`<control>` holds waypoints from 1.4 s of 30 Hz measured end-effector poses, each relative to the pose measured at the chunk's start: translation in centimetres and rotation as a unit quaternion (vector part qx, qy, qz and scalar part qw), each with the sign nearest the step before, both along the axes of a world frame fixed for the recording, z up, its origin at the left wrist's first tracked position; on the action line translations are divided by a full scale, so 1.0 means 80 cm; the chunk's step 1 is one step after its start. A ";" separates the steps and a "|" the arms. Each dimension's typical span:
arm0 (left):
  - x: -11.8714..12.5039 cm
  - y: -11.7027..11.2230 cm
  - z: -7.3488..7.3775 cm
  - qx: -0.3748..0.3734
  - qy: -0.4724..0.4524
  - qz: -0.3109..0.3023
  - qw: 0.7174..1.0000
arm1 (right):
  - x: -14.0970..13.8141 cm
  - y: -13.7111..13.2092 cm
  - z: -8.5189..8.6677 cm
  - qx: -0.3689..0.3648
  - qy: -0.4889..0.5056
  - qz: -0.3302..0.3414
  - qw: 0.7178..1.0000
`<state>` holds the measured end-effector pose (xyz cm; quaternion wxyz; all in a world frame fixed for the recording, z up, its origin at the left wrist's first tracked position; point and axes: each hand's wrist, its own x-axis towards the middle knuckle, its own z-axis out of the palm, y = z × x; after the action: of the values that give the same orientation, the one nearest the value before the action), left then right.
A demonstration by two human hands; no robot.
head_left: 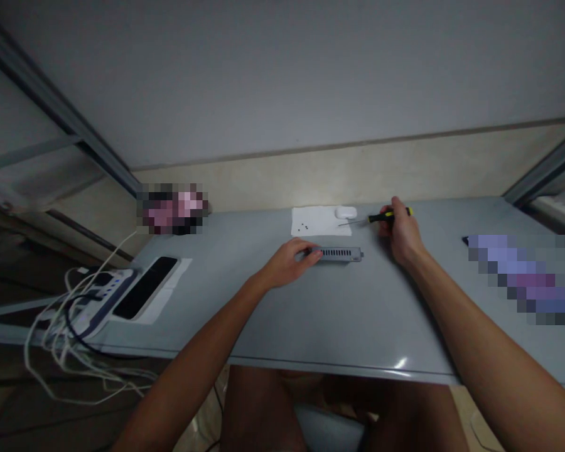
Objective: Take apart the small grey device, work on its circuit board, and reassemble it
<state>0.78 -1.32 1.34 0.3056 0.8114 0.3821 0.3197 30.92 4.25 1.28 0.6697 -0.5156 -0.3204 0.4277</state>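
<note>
My left hand point(294, 260) is closed on the left end of a slim grey slotted device point(341, 254), which rests on the grey table. My right hand point(402, 229) grips a black and yellow screwdriver point(374, 218), its thin shaft pointing left over a sheet of white paper point(317, 216). On the paper's left part lie several tiny dark bits point(302, 227), too small to make out for sure. A small rounded white case point(345, 213) sits at the paper's right rear corner.
A phone point(147, 285) lies on paper at the table's left side. Beside it is a power strip point(106, 298) with tangled cables point(59, 351) hanging over the edge. Blurred-out objects stand at the back left and right. A wall point(282, 166) closes the rear.
</note>
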 end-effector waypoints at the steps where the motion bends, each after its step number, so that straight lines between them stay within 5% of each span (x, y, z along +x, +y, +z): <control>1: 0.001 0.001 0.000 -0.002 -0.003 0.009 1.000 | -0.006 -0.002 0.001 0.011 -0.023 0.015 1.000; 11: 0.005 0.008 -0.005 -0.050 -0.034 0.085 0.995 | -0.038 -0.018 -0.006 0.058 -0.242 0.127 0.960; 23: 0.008 0.007 -0.004 -0.055 -0.033 0.083 0.994 | -0.048 -0.024 -0.009 0.063 -0.259 0.176 0.948; 34: 0.006 0.010 -0.011 0.036 -0.081 0.063 0.994 | -0.049 -0.023 -0.011 0.073 -0.262 0.184 0.945; 42: 0.002 0.010 -0.010 0.079 -0.093 0.078 0.989 | -0.044 -0.025 -0.003 0.055 -0.235 0.137 0.961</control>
<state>0.91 -0.51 0.56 0.2487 0.7676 0.3878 0.4456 27.38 2.26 1.06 0.5377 -0.5152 -0.5595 0.3639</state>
